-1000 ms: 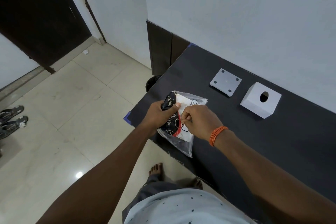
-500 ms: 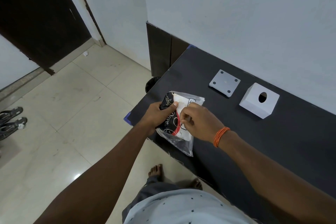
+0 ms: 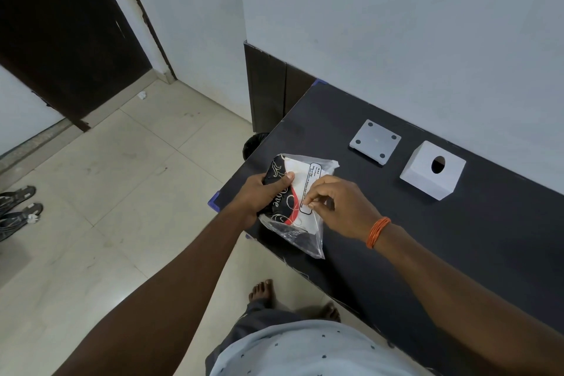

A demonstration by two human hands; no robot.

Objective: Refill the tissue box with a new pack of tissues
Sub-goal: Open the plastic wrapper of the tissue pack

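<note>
Both hands hold the tissue pack (image 3: 294,201) at the near left corner of the black table (image 3: 457,238). Left hand (image 3: 259,198) is wrapped around the pack's left edge, thumb pressed flat on the printed wrapper, forearm reaching in from lower left. Right hand (image 3: 338,207) pinches the clear plastic beside the white label between thumb and fingertips, remaining fingers curled, wrist bent down; an orange band (image 3: 378,232) circles that wrist. Whether the wrapper is torn at the pinch cannot be told. Label print is too small to read, and the left fingers under the pack are hidden. Beyond the right hand, well apart from the pack, sits the white tissue box (image 3: 432,172), round opening up; just left of it lies a grey square plate (image 3: 375,141) with four dark pads. Sandals (image 3: 18,210) lie on the tiled floor far left of the grip.
</note>
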